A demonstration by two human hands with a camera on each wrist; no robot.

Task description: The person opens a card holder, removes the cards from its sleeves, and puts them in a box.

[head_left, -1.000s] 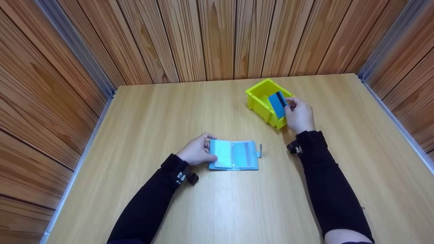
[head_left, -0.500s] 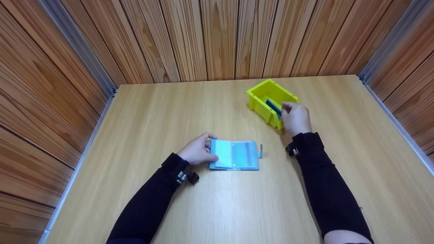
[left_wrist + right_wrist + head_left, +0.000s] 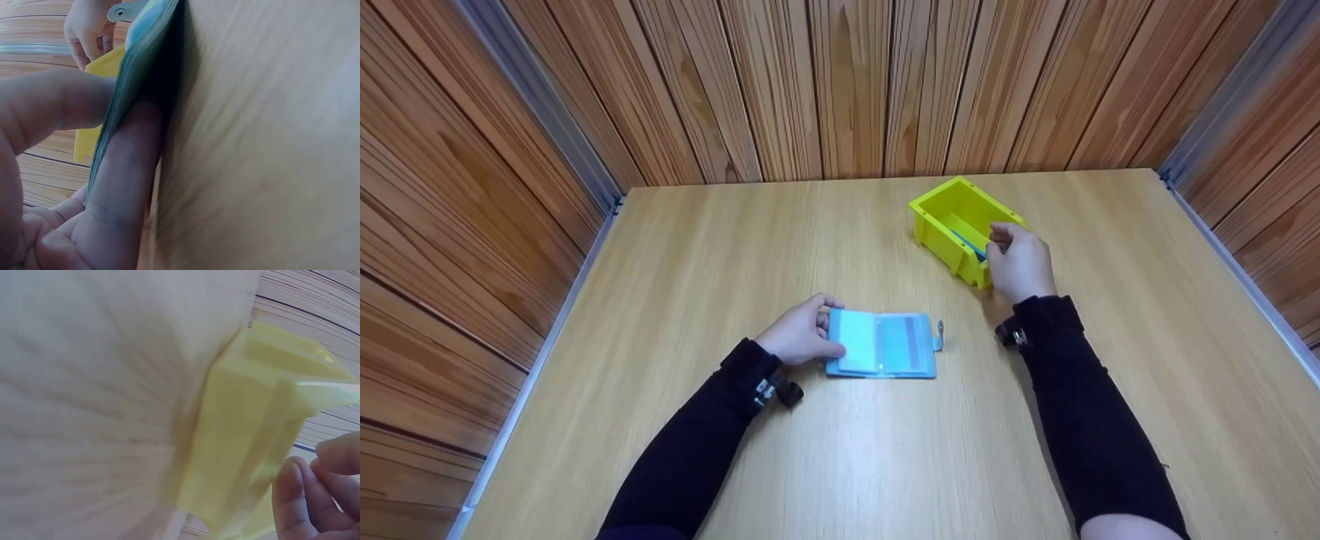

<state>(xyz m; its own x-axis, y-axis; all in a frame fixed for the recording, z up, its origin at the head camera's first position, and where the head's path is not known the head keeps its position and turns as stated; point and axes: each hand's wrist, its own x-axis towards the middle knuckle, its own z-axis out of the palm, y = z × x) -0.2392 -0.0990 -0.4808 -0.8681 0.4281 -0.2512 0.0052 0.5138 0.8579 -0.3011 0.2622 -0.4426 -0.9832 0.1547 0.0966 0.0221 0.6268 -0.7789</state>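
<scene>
A light blue card holder (image 3: 904, 345) lies spread open on the table, its clear sleeves showing and a snap strap at its right edge. My left hand (image 3: 800, 332) pinches its left cover; in the left wrist view one finger (image 3: 121, 180) lies under the cover and the thumb is over it. At the near right corner of a yellow bin (image 3: 934, 232) is my right hand (image 3: 1021, 262). Its fingers are loosely bent with nothing between them, as the right wrist view shows. A blue card (image 3: 969, 245) lies low inside the bin, mostly hidden by the front wall.
The wooden table (image 3: 735, 247) is bounded by a plank wall (image 3: 847, 90) at the back and by plank walls at both sides. Metal rails (image 3: 540, 360) run along the table's side edges.
My right hand held the blue card over the bin, lowered it inside and let go; the card now lies in the bin. The left hand keeps its hold on the card holder.
</scene>
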